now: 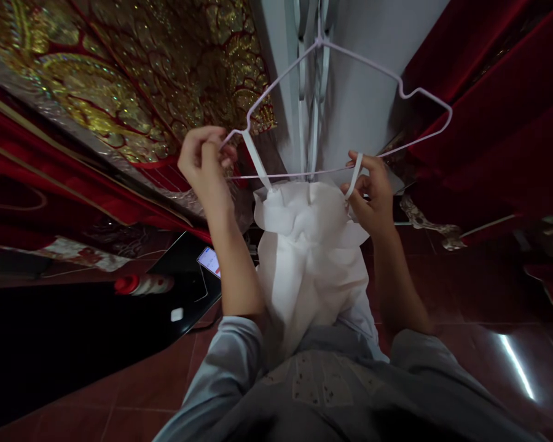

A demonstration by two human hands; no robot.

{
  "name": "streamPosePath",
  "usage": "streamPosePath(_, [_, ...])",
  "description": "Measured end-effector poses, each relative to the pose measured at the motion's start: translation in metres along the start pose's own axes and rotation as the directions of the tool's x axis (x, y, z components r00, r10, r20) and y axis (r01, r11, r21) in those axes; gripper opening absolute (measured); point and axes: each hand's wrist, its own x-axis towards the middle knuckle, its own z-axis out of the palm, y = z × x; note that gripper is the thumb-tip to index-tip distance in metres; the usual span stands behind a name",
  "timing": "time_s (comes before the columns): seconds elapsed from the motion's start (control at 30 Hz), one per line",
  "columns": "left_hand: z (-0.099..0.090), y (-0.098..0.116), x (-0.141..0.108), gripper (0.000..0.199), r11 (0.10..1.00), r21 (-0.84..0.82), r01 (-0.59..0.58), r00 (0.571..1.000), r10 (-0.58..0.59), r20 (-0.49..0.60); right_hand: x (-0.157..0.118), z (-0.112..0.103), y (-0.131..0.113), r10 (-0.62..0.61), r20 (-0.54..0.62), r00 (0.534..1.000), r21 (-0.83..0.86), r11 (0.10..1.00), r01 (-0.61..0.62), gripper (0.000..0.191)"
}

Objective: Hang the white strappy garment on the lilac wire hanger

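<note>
A pale pink clothes hanger (362,59) hangs in front of me, tilted, its left end lower. My left hand (207,156) is closed around that left end. One white strap (257,161) of a white garment (311,245) is looped over the hanger by its left notch. The other strap (356,174) is stretched between the fingers of my right hand (371,190), which pinches it beside the hanger's lower bar. The right notch of the hanger carries no strap. Ruffled white cloth hangs below the bar, down against my body.
Gold-sequined red cloth (203,67) hangs at left, and dark red garments (498,116) at right. A black table (96,344) at lower left bears a red-capped bottle (145,284), a lit phone (209,261) and a small white case (177,315). Metal rails (308,123) stand against the wall.
</note>
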Motion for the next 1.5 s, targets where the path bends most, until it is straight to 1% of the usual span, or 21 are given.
streamPosePath(0.07, [0.002, -0.014, -0.018, 0.025, 0.956, -0.230, 0.185, 0.969, -0.216, -0.118, -0.001, 0.003, -0.004, 0.005, 0.013, 1.000, -0.008, 1.000, -0.004, 0.056])
streamPosePath(0.13, [0.007, -0.024, -0.038, 0.036, 0.894, -0.347, 0.284, 0.941, -0.329, -0.076, -0.003, 0.006, -0.005, 0.003, 0.023, 1.000, -0.013, 1.000, -0.002, 0.057])
streamPosePath(0.2, [0.013, -0.027, -0.054, 0.042, 0.888, -0.369, 0.275, 0.951, -0.309, -0.034, -0.002, 0.006, 0.001, -0.003, -0.020, 1.000, -0.032, 1.000, 0.002, 0.057])
streamPosePath(0.27, [0.017, -0.023, -0.062, 0.038, 0.895, -0.387, 0.224, 0.967, -0.255, -0.030, 0.004, -0.004, 0.019, -0.038, -0.209, 0.977, -0.048, 0.998, 0.028, 0.055])
streamPosePath(0.33, [0.018, -0.017, -0.061, 0.036, 0.893, -0.401, 0.206, 0.970, -0.239, -0.033, 0.015, -0.024, 0.045, -0.110, -0.493, 0.863, -0.045, 0.994, 0.101, 0.050])
streamPosePath(0.37, [0.017, -0.014, -0.059, 0.036, 0.891, -0.402, 0.211, 0.969, -0.243, -0.031, 0.024, -0.037, 0.059, -0.149, -0.598, 0.788, -0.036, 0.987, 0.159, 0.046])
streamPosePath(0.4, [0.015, -0.012, -0.056, 0.037, 0.890, -0.399, 0.220, 0.968, -0.251, -0.026, 0.033, -0.050, 0.070, -0.178, -0.636, 0.751, -0.020, 0.977, 0.214, 0.042])
streamPosePath(0.43, [0.013, -0.012, -0.054, 0.037, 0.889, -0.395, 0.231, 0.966, -0.259, -0.018, 0.042, -0.062, 0.079, -0.195, -0.631, 0.751, -0.005, 0.969, 0.247, 0.039])
streamPosePath(0.5, [0.010, -0.013, -0.050, 0.036, 0.886, -0.394, 0.245, 0.963, -0.268, -0.003, 0.060, -0.078, 0.082, -0.209, -0.544, 0.813, 0.019, 0.965, 0.261, 0.036])
streamPosePath(0.6, [0.008, -0.021, -0.050, 0.038, 0.888, -0.378, 0.261, 0.958, -0.285, -0.007, 0.083, -0.084, 0.060, -0.182, -0.270, 0.945, -0.120, 0.981, 0.154, 0.034])
streamPosePath(0.67, [0.008, -0.026, -0.052, 0.042, 0.894, -0.356, 0.274, 0.954, -0.298, -0.015, 0.093, -0.081, 0.040, -0.192, -0.163, 0.968, -0.294, 0.946, 0.139, 0.043])
streamPosePath(0.77, [0.009, -0.029, -0.055, 0.043, 0.891, -0.353, 0.286, 0.952, -0.306, -0.002, 0.102, -0.075, 0.018, -0.366, -0.130, 0.921, -0.460, 0.845, 0.271, 0.054])
streamPosePath(0.83, [0.009, -0.029, -0.056, 0.039, 0.886, -0.379, 0.268, 0.959, -0.282, 0.019, 0.098, -0.066, 0.008, -0.526, -0.209, 0.824, -0.447, 0.801, 0.398, 0.049])
streamPosePath(0.9, [0.009, -0.028, -0.056, 0.036, 0.885, -0.397, 0.243, 0.967, -0.251, 0.033, 0.085, -0.052, -0.002, -0.569, -0.310, 0.762, -0.362, 0.812, 0.459, 0.036])
streamPosePath(0.93, [0.010, -0.028, -0.056, 0.036, 0.888, -0.396, 0.235, 0.970, -0.242, 0.033, 0.075, -0.042, -0.007, -0.538, -0.342, 0.770, -0.293, 0.840, 0.456, 0.030])
streamPosePath(1.0, [0.010, -0.030, -0.057, 0.037, 0.894, -0.386, 0.226, 0.972, -0.235, 0.024, 0.050, -0.020, -0.018, -0.282, -0.137, 0.950, -0.203, 0.946, 0.251, 0.026])
streamPosePath(1.03, [0.011, -0.031, -0.058, 0.037, 0.896, -0.383, 0.225, 0.972, -0.236, 0.018, 0.038, -0.009, -0.022, -0.174, -0.028, 0.984, -0.174, 0.970, 0.167, 0.028])
streamPosePath(1.1, [0.011, -0.035, -0.064, 0.033, 0.894, -0.390, 0.221, 0.971, -0.240, 0.000, 0.016, 0.009, -0.027, -0.010, 0.106, 0.994, -0.141, 0.990, 0.024, 0.035])
streamPosePath(1.2, [0.008, -0.036, -0.079, 0.035, 0.931, -0.294, 0.218, 0.971, -0.238, -0.034, -0.004, 0.026, -0.028, 0.097, 0.098, 0.990, -0.120, 0.989, -0.085, 0.039])
streamPosePath(1.37, [0.000, 0.006, -0.093, 0.028, 0.972, 0.052, 0.231, 0.955, -0.237, 0.176, -0.011, 0.039, -0.028, 0.117, 0.038, 0.992, -0.067, 0.991, -0.115, 0.037])
streamPosePath(1.5, [-0.011, 0.046, -0.057, 0.033, 0.943, -0.171, 0.285, 0.942, -0.243, 0.229, -0.010, 0.040, -0.027, 0.106, 0.052, 0.993, -0.038, 0.994, -0.104, 0.038])
